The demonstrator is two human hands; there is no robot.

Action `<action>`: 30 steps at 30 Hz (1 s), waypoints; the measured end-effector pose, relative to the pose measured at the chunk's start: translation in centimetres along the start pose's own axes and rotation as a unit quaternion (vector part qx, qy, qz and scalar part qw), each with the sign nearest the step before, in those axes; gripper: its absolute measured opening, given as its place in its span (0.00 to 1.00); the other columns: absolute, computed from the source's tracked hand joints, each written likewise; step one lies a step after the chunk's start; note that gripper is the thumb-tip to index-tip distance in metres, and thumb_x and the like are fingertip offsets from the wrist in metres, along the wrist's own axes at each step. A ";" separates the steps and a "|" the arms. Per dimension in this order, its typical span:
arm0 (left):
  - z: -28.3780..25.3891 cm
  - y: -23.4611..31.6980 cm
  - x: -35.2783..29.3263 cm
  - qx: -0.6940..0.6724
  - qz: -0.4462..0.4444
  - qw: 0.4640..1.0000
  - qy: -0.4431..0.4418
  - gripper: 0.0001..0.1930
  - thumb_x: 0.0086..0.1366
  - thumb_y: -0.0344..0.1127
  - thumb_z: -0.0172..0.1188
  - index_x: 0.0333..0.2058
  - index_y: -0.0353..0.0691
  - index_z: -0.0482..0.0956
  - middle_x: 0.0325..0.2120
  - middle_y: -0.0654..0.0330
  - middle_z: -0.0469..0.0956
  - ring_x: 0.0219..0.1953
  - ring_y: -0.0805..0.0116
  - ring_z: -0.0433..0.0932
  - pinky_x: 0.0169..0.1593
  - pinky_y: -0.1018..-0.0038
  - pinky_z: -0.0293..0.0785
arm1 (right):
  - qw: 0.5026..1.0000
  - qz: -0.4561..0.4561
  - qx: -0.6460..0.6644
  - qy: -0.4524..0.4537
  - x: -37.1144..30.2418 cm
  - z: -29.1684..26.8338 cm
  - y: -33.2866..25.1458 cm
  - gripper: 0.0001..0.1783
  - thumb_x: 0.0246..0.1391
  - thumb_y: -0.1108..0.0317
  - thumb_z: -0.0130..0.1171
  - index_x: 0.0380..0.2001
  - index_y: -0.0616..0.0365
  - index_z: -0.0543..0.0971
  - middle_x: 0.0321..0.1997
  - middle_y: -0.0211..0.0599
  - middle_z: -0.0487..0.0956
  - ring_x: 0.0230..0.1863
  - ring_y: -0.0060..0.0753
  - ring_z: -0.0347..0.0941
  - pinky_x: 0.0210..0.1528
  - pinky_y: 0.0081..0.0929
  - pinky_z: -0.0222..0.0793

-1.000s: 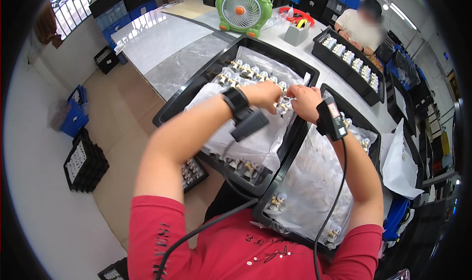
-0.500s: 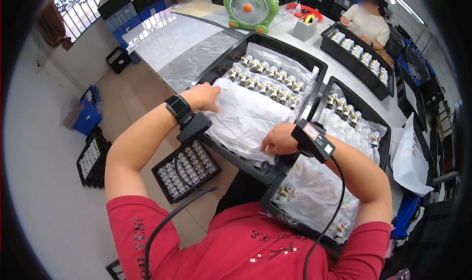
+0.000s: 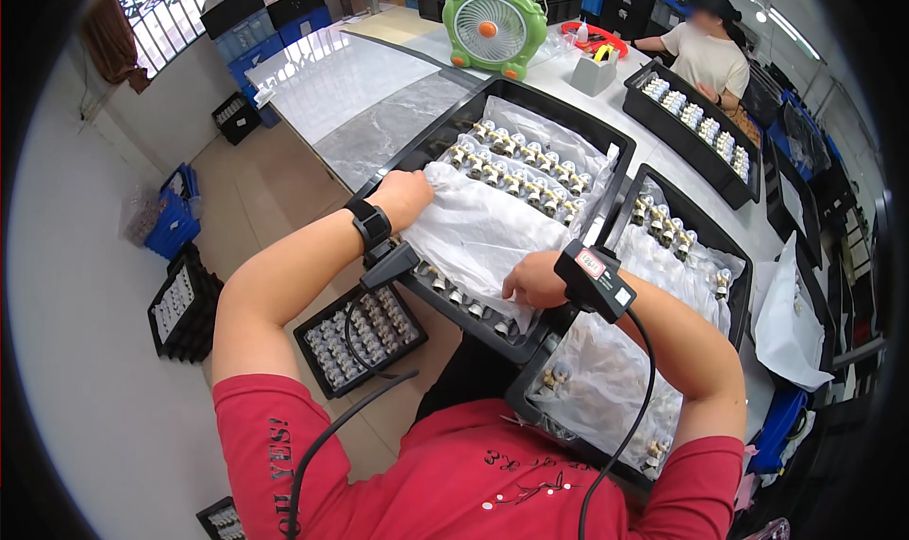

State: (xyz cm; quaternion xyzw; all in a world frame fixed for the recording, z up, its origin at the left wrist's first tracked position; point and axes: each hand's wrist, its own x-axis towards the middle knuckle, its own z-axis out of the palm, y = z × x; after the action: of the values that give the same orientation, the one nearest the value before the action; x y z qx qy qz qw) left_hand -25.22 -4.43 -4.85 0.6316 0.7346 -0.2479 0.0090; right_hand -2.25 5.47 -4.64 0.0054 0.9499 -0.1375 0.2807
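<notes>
A white, crinkled thin sheet [image 3: 483, 227] covers the middle of a black tray [image 3: 589, 123]. My left hand [image 3: 405, 199] is closed on the sheet's left edge. My right hand [image 3: 536, 279] pinches it by the near right corner, the fingertips partly hidden. Beyond the sheet stand rows of small figurines [image 3: 516, 181] with dark bases, in clear wrapping. Another row of figurines [image 3: 456, 293] shows along the tray's near side, below the sheet's edge. On each of my wrists is a black strapped device with a cable.
A second black tray [image 3: 741, 303], with figurines and white sheets, adjoins on the right. A green fan [image 3: 494, 24] and a tape dispenser [image 3: 595, 71] stand farther back. Across the table a person sits by another black tray [image 3: 696, 148]. A figurine tray [image 3: 362, 339] lies on the floor.
The sheet's near edge has moved away from me, exposing the near row of figurines. My left hand has closed more tightly on its edge. The person across has shifted an arm.
</notes>
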 end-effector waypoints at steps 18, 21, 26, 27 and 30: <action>-2.0 -0.8 0.1 -0.177 0.078 0.961 -0.195 0.53 0.37 0.48 0.76 0.63 0.55 0.56 0.59 0.47 0.58 0.60 0.50 0.64 0.56 0.62 0.67 | 0.996 0.059 -0.039 0.052 1.0 1.0 0.2 0.41 0.34 0.46 0.69 0.55 0.46 0.71 0.48 0.44 0.73 0.45 0.46 0.75 0.44 0.37 0.72; -1.6 -0.6 -0.3 -0.154 0.066 0.966 -0.196 0.56 0.35 0.43 0.77 0.64 0.55 0.54 0.59 0.47 0.59 0.59 0.50 0.64 0.56 0.62 0.68 | 0.996 0.062 -0.040 0.059 0.8 0.9 -0.1 0.42 0.33 0.44 0.69 0.55 0.46 0.71 0.48 0.43 0.73 0.45 0.47 0.75 0.44 0.37 0.72; -0.7 -0.7 -0.1 -0.163 0.072 0.967 -0.180 0.58 0.33 0.40 0.78 0.64 0.56 0.52 0.58 0.48 0.59 0.59 0.49 0.65 0.56 0.62 0.67 | 0.995 0.065 -0.034 0.064 0.2 1.0 -0.5 0.47 0.29 0.40 0.70 0.55 0.49 0.71 0.48 0.44 0.73 0.47 0.47 0.74 0.46 0.40 0.70; -0.5 -0.8 -0.1 -0.166 0.077 0.967 -0.174 0.58 0.33 0.39 0.78 0.64 0.56 0.52 0.58 0.47 0.59 0.59 0.49 0.65 0.56 0.62 0.67 | 0.996 0.056 -0.013 0.064 0.1 1.0 -0.5 0.49 0.27 0.39 0.71 0.55 0.51 0.70 0.48 0.44 0.73 0.47 0.47 0.74 0.46 0.42 0.70; -0.4 -0.9 -0.1 -0.159 0.093 0.968 -0.171 0.59 0.32 0.38 0.78 0.65 0.56 0.52 0.59 0.47 0.59 0.58 0.49 0.65 0.56 0.62 0.68 | 0.997 0.056 -0.017 0.055 -0.4 0.9 -1.2 0.52 0.24 0.38 0.72 0.54 0.54 0.70 0.49 0.44 0.72 0.47 0.46 0.74 0.47 0.46 0.68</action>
State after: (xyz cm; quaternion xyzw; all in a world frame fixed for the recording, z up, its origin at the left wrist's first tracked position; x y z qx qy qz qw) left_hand -25.92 -4.45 -4.11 0.6359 0.6900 -0.2307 0.2576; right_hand -1.55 4.12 -4.86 0.0608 0.9643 -0.1048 0.2355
